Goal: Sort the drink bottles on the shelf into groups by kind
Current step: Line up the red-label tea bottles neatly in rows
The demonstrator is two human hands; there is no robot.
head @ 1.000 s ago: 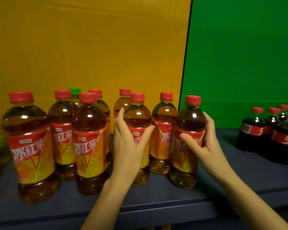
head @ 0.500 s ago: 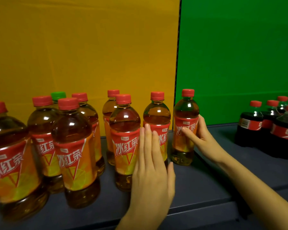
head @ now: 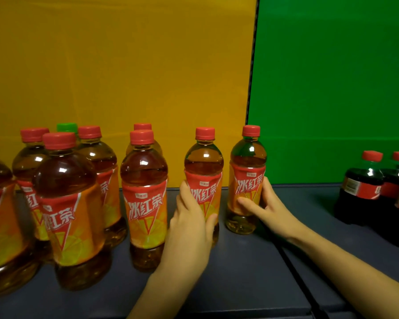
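Several iced-tea bottles with red caps and orange-red labels stand on the dark shelf (head: 251, 268). My left hand (head: 191, 224) wraps the lower label of one tea bottle (head: 204, 166) near the middle. My right hand (head: 267, 206) grips the rightmost tea bottle (head: 248, 162) at its label, thumb in front and fingers behind. Both bottles stand upright on the shelf. Another tea bottle (head: 144, 180) stands just left of my left hand. A green cap (head: 66, 127) shows behind the left cluster.
Dark cola bottles (head: 362, 187) with red caps are grouped at the far right of the shelf. A yellow backdrop (head: 115, 65) and a green backdrop (head: 332, 77) rise behind. The shelf's front edge runs along the bottom, with a seam right of centre.
My left hand has moved from flat in front of the bottles onto the middle tea bottle and closed around it. My right hand stays on the rightmost tea bottle.
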